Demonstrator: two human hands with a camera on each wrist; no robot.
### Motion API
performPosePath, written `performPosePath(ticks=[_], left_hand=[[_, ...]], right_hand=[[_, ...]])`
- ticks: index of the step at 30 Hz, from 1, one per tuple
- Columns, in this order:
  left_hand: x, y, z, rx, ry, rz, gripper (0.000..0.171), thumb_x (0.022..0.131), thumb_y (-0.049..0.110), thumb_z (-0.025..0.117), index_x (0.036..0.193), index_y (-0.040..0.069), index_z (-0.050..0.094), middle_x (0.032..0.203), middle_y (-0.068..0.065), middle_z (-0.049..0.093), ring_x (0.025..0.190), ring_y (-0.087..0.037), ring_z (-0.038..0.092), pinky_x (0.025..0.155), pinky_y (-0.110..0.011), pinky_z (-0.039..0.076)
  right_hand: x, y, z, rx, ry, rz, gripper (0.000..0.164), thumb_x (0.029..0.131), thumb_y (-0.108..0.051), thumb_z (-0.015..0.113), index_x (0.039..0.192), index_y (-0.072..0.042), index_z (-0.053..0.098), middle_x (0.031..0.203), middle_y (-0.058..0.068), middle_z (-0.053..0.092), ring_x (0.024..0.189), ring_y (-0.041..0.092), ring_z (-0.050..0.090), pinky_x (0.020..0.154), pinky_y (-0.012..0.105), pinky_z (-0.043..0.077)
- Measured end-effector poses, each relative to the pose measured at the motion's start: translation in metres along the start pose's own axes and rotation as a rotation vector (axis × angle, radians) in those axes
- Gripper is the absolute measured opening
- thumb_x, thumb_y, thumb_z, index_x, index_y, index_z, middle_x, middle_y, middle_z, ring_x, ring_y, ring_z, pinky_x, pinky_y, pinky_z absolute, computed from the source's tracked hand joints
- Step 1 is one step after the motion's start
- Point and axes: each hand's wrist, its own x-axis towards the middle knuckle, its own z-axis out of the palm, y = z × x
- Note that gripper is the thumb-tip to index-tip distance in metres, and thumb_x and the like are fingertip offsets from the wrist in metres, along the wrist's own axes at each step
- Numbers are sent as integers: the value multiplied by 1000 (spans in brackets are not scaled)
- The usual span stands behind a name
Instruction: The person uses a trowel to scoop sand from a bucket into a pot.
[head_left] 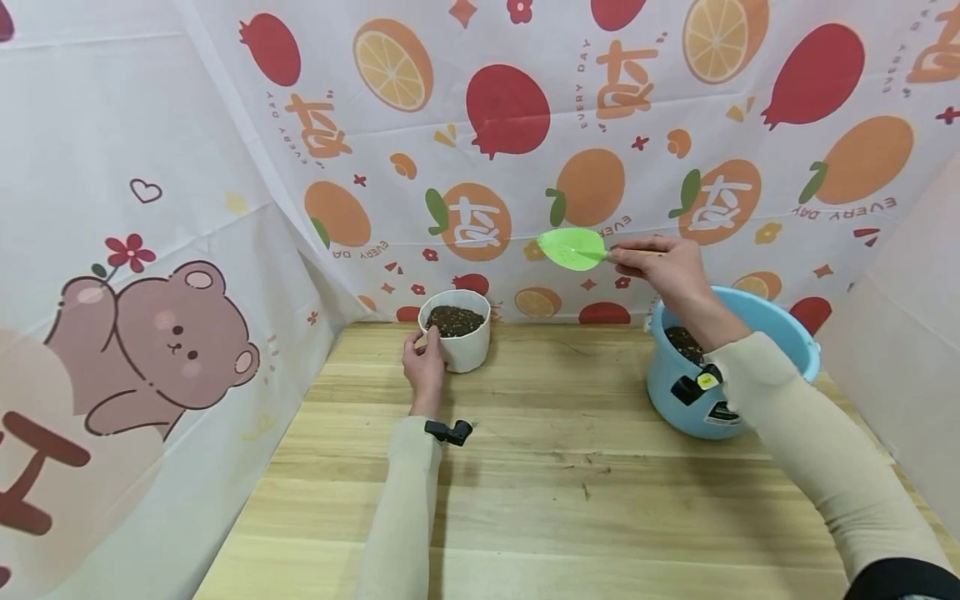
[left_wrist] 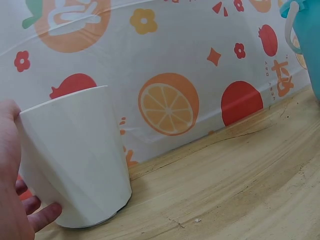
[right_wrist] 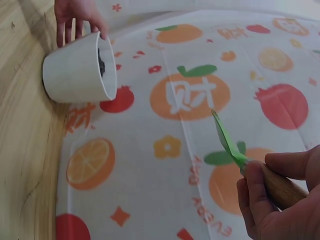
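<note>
My left hand (head_left: 425, 364) grips a white flower pot (head_left: 468, 353) at its left side, thumb at the rim and fingers low along the wall. Dark soil (head_left: 454, 320) fills much of the pot, which stands upright on the table near the back. In the left wrist view the pot (left_wrist: 80, 155) shows its smooth faceted side. Raised over the table, my right hand (head_left: 664, 268) holds a garden trowel by its wooden handle (right_wrist: 281, 187). The trowel's green leaf-shaped blade (head_left: 573, 249) points left toward the pot, and no soil shows on it.
A light blue bucket (head_left: 678, 398) with dark soil inside stands at the right, below my right forearm. Soil crumbs (head_left: 585, 492) lie scattered on the wooden table (head_left: 525, 542). A fruit-printed curtain (head_left: 517, 183) hangs right behind the table, another sheet at the left.
</note>
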Motion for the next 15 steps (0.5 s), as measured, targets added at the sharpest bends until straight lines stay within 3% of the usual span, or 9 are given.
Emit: performPosePath(ticks=[3, 7, 11, 15], left_hand=[[0, 1, 0, -6, 4, 0, 49, 96, 47, 63, 134, 16, 60, 92, -1, 54, 68, -9, 53, 59, -19, 49], [0, 1, -1, -12, -1, -4, 49, 96, 47, 63, 134, 17, 60, 93, -1, 53, 69, -9, 53, 59, -19, 50], [0, 1, -1, -6, -5, -4, 50, 96, 47, 63, 135, 16, 59, 94, -2, 54, 69, -9, 53, 59, -19, 49], [-1, 2, -1, -2, -7, -16, 49, 97, 45, 63, 135, 15, 59, 94, -2, 54, 69, -9, 53, 59, -18, 49]], right_hand=[[-3, 0, -15, 23, 16, 12, 28, 87, -32, 80, 110, -16, 78, 88, -16, 76, 80, 2, 74, 69, 13, 55], [-7, 2, -36, 105, 32, 37, 16, 84, -30, 83, 97, -22, 80, 82, -14, 77, 76, 2, 75, 62, 14, 53], [-10, 5, -56, 236, 26, 50, 8, 85, -18, 82, 93, -19, 81, 83, -9, 78, 77, 5, 76, 70, 17, 60], [-15, 8, -75, 252, 22, 74, 10, 84, -17, 82, 94, -20, 82, 85, -9, 79, 78, 6, 76, 73, 18, 60]])
